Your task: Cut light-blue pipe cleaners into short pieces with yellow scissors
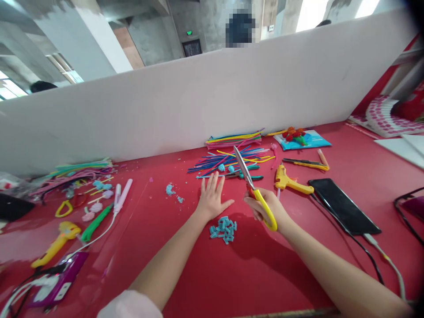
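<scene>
My right hand (265, 205) is wrapped round the yellow-and-red handle of a pair of scissors (244, 167), whose blades point up and away over the table. To its left, my left hand (212, 198) has its fingers spread, palm down, and holds nothing. Just below that hand lies a small heap of cut light-blue pieces (224, 229). Beyond its fingertips are pliers (243, 175) with dark teal handles and two light-blue fluffy balls (226, 168). Loose coloured pipe cleaners (228, 160) spread out behind them.
Right of the scissors lie a yellow glue gun (294, 182) and a black phone (344, 205) with a cable. Another yellow glue gun (54, 245), a purple power strip (61, 280) and a pink hair-iron-like tool (122, 196) occupy the left side. A white partition (172, 101) borders the red table (149, 247).
</scene>
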A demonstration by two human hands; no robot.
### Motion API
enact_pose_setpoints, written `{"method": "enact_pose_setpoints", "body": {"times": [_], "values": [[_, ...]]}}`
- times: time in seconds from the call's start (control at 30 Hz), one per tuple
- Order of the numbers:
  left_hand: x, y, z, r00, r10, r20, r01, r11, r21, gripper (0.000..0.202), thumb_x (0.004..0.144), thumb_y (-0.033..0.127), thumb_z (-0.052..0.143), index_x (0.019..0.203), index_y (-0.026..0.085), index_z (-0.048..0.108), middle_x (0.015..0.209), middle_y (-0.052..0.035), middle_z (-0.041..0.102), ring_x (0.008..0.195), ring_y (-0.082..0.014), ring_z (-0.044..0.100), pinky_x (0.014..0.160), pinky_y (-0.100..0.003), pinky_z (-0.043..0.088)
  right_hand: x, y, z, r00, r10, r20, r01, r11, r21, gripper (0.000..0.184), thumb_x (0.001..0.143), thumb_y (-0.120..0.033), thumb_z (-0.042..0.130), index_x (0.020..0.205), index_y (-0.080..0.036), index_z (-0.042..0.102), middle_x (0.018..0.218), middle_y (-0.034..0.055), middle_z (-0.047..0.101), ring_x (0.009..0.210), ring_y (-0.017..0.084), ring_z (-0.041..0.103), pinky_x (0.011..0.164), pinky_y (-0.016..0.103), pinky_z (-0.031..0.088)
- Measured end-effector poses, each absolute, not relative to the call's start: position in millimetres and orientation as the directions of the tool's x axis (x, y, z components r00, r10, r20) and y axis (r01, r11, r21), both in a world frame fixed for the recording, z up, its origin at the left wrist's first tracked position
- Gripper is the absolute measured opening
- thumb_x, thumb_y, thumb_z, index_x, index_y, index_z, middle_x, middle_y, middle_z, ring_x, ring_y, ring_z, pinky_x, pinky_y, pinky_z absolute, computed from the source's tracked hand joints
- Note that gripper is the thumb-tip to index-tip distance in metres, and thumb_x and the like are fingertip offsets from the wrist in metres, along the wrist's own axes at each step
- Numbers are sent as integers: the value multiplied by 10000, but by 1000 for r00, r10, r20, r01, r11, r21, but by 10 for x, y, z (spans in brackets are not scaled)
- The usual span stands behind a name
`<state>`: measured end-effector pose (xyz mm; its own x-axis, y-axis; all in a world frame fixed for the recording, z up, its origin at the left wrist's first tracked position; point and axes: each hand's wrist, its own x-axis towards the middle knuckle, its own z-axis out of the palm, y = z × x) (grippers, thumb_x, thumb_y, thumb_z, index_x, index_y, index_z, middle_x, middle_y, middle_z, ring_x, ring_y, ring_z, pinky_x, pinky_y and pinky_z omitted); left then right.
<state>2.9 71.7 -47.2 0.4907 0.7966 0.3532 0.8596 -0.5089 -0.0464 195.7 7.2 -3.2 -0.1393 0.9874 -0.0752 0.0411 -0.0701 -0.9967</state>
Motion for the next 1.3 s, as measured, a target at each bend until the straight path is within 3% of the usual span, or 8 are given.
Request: {"method": "enact_pose_setpoints", "body": {"times": [0.27,0.4,0.5,0.7,0.87,0.97,1.1,1.3], "values": [[-376,990,-427,293,866,406,947,-322,4,538,830,324,370,1290,60,283,1358,-248,242,1270,-323,173,980,-545,124,1968,79,-19,-114,990,-79,113,-66,-991,130,717,-317,470,677,-195,446,347,-101,362,284,70,373,333,182,315],[-441,703,-356,396,849,349,906,-424,4,639,782,450,428,1319,162,236,1381,-149,253,1275,-245,192,1010,-435,190,1950,74,-82,-106,991,-83,191,-61,-980,209,691,-344,506,601,-210,375,366,-96,347,290,76,383,326,189,290],[-428,492,-348,574,780,250,796,-603,51,712,733,528,456,1322,191,241,1397,-133,224,1281,-264,163,1020,-464,139,1921,83,-146,-102,992,-69,254,-41,-966,186,670,-317,519,596,-206,389,402,-76,397,339,79,400,346,189,274],[-501,523,-306,395,859,327,855,-474,212,359,835,265,365,1159,139,456,1284,-155,368,1222,-269,282,997,-469,188,1896,63,-135,-88,996,13,344,42,-938,152,622,-274,554,636,-196,425,547,-46,503,487,86,432,430,187,285],[-227,490,-220,465,852,242,798,-521,303,217,827,198,358,904,190,561,1013,-55,551,905,-154,535,833,-294,406,1899,29,-132,-134,990,-34,384,20,-923,240,724,-385,453,579,-205,387,405,-53,446,355,81,393,386,196,258],[-48,392,-187,515,837,188,759,-546,354,239,780,143,404,976,201,528,958,-34,564,800,-129,555,740,-247,434,1925,87,-180,-113,993,-41,430,12,-903,212,699,-358,472,571,-199,417,400,-48,446,347,80,378,384,200,232],[-36,286,-137,585,804,109,718,-575,393,122,734,158,478,795,193,578,799,-25,577,749,-148,556,695,-244,427,1955,164,-230,-58,998,10,503,38,-864,193,613,-287,535,521,-184,402,431,-56,361,422,67,312,413,208,172],[-98,244,-125,621,781,67,699,-590,404,122,725,162,491,783,194,593,823,-38,568,787,-164,542,718,-257,411,1923,143,-236,-56,998,31,526,56,-849,181,600,-264,531,521,-172,396,464,-62,311,458,57,264,420,204,154]]}}
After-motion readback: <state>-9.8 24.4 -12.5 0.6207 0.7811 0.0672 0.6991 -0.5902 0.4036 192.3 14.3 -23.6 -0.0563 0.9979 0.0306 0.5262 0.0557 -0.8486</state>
